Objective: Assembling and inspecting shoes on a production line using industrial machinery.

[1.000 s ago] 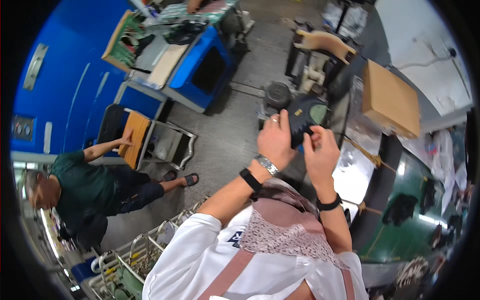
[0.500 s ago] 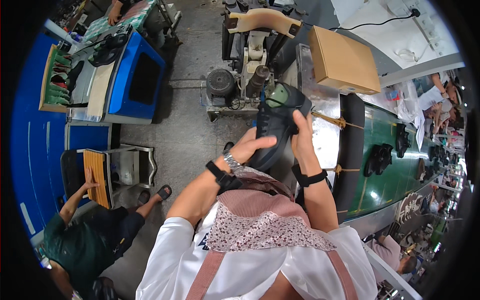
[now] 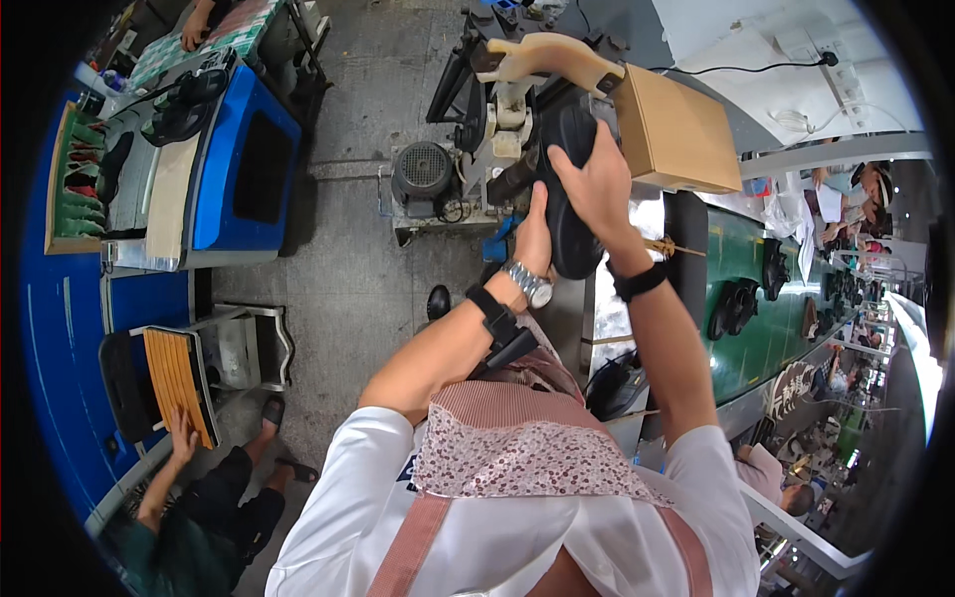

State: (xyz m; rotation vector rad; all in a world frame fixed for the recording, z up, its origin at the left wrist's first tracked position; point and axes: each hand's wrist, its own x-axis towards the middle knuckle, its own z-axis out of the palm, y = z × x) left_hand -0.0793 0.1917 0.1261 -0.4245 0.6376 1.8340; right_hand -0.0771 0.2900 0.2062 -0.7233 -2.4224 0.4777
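Observation:
A black shoe (image 3: 574,239) is held between both my hands in front of the machine, its long dark underside apparently turned up toward me. My left hand (image 3: 534,239) grips its left side, thumb along the edge and the other fingers mostly hidden. From the right, my right hand (image 3: 597,184) closes over it with the thumb lying across. One end of the shoe reaches up close to the machine's curved, cream-coloured pad (image 3: 547,58), with a dark cylinder (image 3: 512,182) beside it. Whether shoe and machine touch, I cannot tell.
A grey motor (image 3: 423,171) sits left of the machine, a cardboard box (image 3: 681,129) right of it. Several black shoes (image 3: 734,306) lie on the green conveyor belt (image 3: 731,249). A person's hand (image 3: 181,433) touches a wooden-slatted chair (image 3: 171,383). Blue cabinet (image 3: 249,164) at left.
The shoe has been turned over, hiding its laces and green lining, and carried up toward the machine's pad. My right hand has shifted onto its upper part. The person at left has moved lower.

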